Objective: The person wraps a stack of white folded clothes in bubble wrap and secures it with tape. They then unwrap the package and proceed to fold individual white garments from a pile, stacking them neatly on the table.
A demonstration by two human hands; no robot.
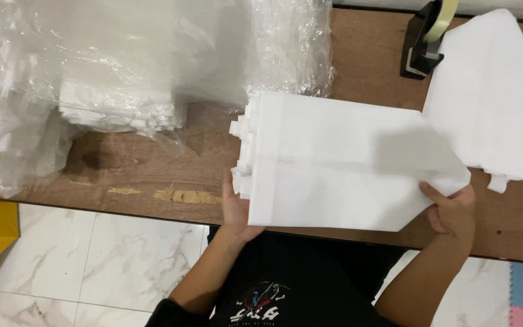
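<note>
White bag stack [340, 163] between both hands

A large crinkled clear plastic package [122, 66] holding stacked white sheets lies on the table, well beyond and outward of the left hand [236, 209]. It is far from the right hand [455, 212].

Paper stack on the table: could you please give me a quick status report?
Left hand and right hand hold the white paper stack by its ends. Stack over table edge. Plastic-wrapped bundles lie clear alongside.
</note>
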